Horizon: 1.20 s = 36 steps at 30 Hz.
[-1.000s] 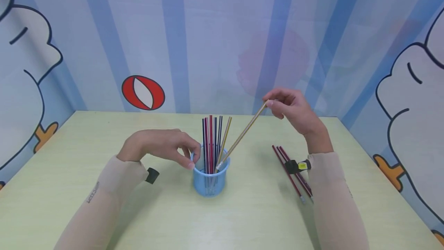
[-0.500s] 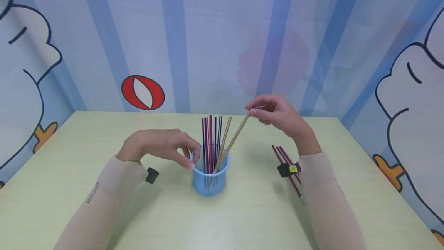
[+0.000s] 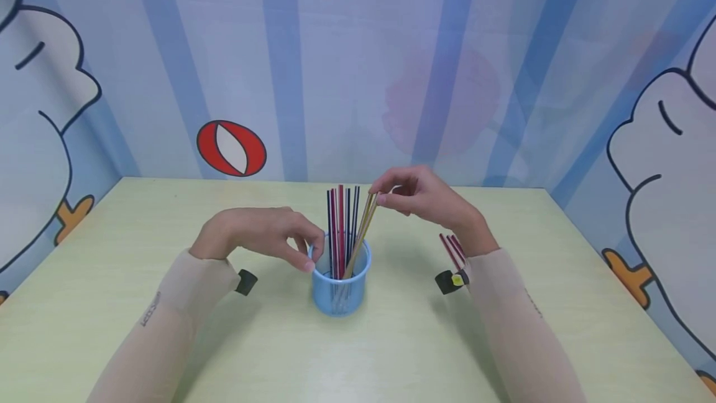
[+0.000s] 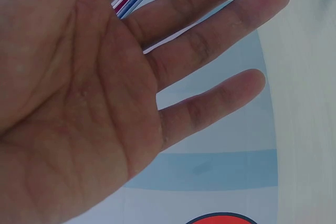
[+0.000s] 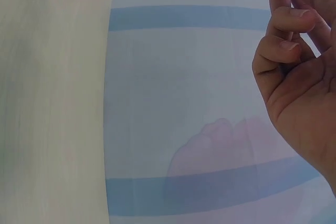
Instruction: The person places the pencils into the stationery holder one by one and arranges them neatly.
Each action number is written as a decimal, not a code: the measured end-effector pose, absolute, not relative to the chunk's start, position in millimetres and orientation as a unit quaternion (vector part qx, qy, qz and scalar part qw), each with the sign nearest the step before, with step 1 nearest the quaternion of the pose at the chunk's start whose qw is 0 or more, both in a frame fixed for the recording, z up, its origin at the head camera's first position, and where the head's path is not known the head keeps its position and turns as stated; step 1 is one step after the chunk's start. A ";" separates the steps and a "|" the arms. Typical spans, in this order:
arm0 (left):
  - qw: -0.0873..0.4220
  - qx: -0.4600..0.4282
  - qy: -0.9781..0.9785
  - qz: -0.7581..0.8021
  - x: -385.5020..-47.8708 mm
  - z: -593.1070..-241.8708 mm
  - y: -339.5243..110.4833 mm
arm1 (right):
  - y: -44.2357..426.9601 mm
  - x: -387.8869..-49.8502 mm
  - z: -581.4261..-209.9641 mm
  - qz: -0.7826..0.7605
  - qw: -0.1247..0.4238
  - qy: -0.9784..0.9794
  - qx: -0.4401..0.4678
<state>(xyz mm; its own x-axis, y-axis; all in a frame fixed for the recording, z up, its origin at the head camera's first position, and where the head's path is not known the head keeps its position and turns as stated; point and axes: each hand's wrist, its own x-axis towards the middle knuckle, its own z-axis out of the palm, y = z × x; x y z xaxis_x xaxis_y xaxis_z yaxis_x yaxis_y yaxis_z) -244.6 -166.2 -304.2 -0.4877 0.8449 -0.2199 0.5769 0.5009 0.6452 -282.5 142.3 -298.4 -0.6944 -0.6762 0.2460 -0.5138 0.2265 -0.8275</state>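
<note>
A blue cup (image 3: 338, 297) stands mid-table with several dark blue, red and gold pencils (image 3: 341, 229) upright in it. My left hand (image 3: 263, 232) grips the cup's left rim between thumb and fingers; the left wrist view shows its palm (image 4: 79, 93) and spread fingers. At the cup's right side, my right hand (image 3: 427, 201) pinches the top end of a gold pencil (image 3: 360, 238), which leans in the cup close beside another gold one. In the right wrist view, the right hand (image 5: 299, 72) has thumb and index finger together on a pencil.
Several dark red pencils (image 3: 452, 250) lie on the pale table (image 3: 268, 353) at the right, partly hidden by my right wrist and sleeve. Behind the table hangs a blue striped backdrop (image 3: 352, 79) with printed figures.
My right hand has moved left and down, bringing the gold pencil from a low slant to a steeper one beside the other pencils. The left hand and cup have stayed in place.
</note>
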 end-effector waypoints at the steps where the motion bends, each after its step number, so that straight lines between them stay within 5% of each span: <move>1: 0.265 0.430 0.825 0.252 -244.4 -304.2 -166.1 | 141.2 -282.3 -299.1 -0.490 0.084 0.778 -0.383; 36: 0.271 0.429 0.823 0.256 -242.0 -303.2 -165.2 | 157.7 -290.0 -298.4 -0.396 0.093 0.856 -0.320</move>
